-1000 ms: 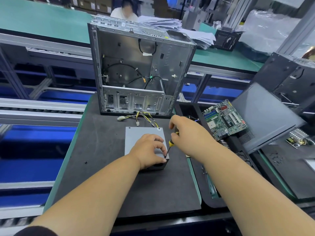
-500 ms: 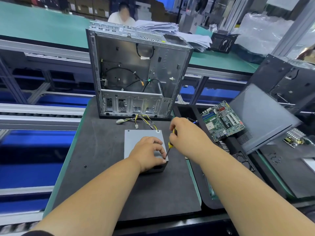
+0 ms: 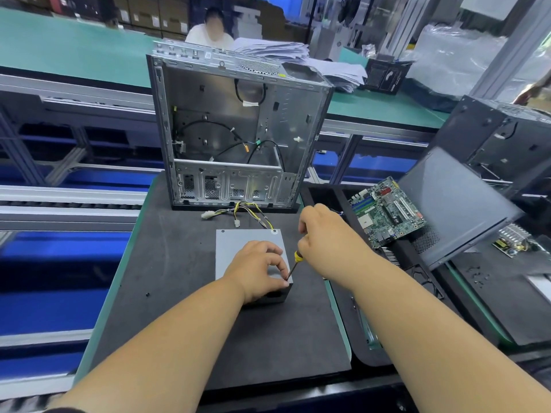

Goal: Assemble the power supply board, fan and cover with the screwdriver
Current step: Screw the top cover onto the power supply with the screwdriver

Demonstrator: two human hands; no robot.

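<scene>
The right hand (image 3: pixel 325 236) is curled round the handle of a slim screwdriver with a yellow-and-black collar and dark shaft (image 3: pixel 293 263), which slants down to the near right corner of the flat grey metal power supply box (image 3: pixel 238 248). At that corner the left hand (image 3: pixel 256 271) rests on the box top, its fingers (image 3: pixel 280 265) bent and pinching close round the screwdriver's tip; whether a screw sits between them cannot be told. The box lies on a dark foam mat (image 3: pixel 179 293), and a bundle of yellow and black wires with white plugs (image 3: pixel 238 214) runs from its far edge. Beyond the wires, at the far side of the mat, stands an open silver steel computer case (image 3: pixel 235 129) with black cables inside. Right of the box, off the mat, a green motherboard (image 3: pixel 387 211) leans in a black tray (image 3: pixel 322 193), with a dark grey side panel (image 3: pixel 456 201) propped just beyond it.
</scene>
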